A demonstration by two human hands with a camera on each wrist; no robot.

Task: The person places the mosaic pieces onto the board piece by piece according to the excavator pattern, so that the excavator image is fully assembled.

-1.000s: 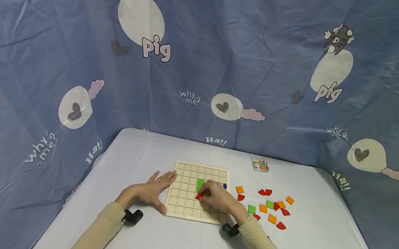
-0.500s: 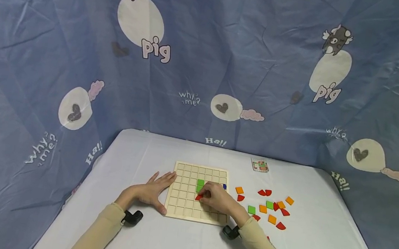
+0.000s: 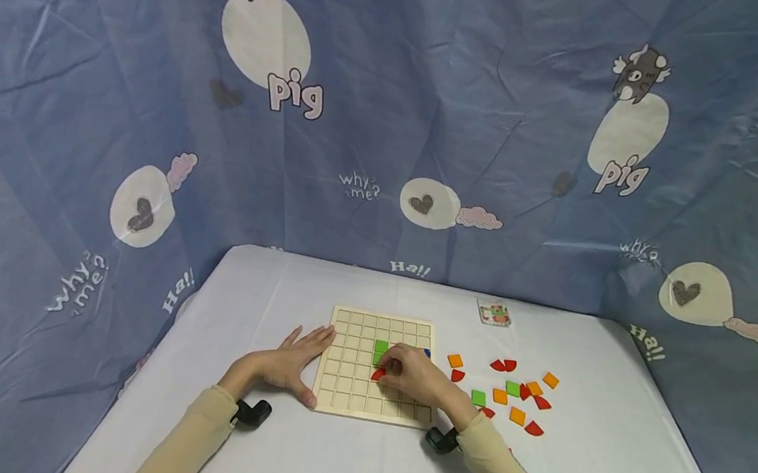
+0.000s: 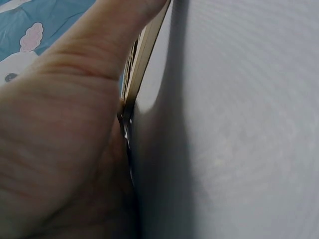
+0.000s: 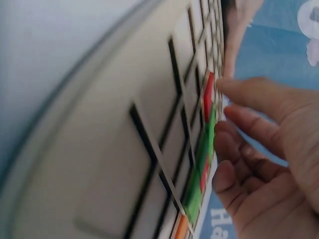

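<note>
A pale wooden grid board (image 3: 347,384) lies on the white table. My left hand (image 3: 288,363) rests with spread fingers along the board's left edge, fingertips and thumb right at its rim. Over the middle of the board is my right hand (image 3: 412,372), its fingers loosely bent. A red quarter-circle tile (image 5: 208,99) sits in a cell, close beside the right thumb tip in the right wrist view. Green square tiles (image 3: 381,346) fill cells just beyond it. The left wrist view shows the left palm (image 4: 55,144) near the board's side.
Right of the board lie loose tiles: several orange squares (image 3: 517,416), green squares (image 3: 478,398) and red quarter-circles (image 3: 534,428). A blue tile (image 3: 427,352) shows at the board's right edge. A printed picture card (image 3: 494,313) lies farther back, before a blue curtain (image 3: 321,245).
The right fingers have shifted slightly off the red quarter-circle tile, and more of it shows. My left hand and the board have stayed in place.
</note>
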